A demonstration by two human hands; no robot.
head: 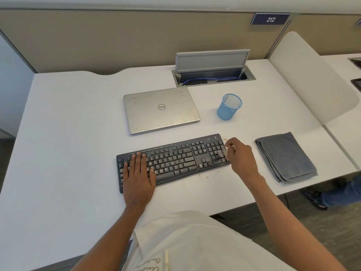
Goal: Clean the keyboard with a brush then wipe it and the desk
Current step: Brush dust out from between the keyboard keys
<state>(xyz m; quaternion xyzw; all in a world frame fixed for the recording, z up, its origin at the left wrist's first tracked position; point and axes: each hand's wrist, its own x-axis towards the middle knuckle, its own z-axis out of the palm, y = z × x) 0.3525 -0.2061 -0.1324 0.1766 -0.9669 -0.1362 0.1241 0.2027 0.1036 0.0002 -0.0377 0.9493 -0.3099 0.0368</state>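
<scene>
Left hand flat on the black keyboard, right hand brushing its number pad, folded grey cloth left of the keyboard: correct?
One error: the head view shows the folded grey cloth right of the black keyboard, not left. The rest stands.

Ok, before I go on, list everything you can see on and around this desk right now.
desk: one, white, fills most of the view
keyboard: one, black, front middle of the desk
brush: one, small and pale, over the keyboard's right-hand keys
cloth: one, grey, folded, on the desk right of the keyboard
laptop: one, silver, closed, behind the keyboard
cup: one, blue mesh, right of the laptop
cable box: one, grey, lid up, at the back of the desk
sign: one, blue, reads 212, on the back partition
left hand: one, flat on the keyboard's left end
right hand: one, grips the brush
</scene>
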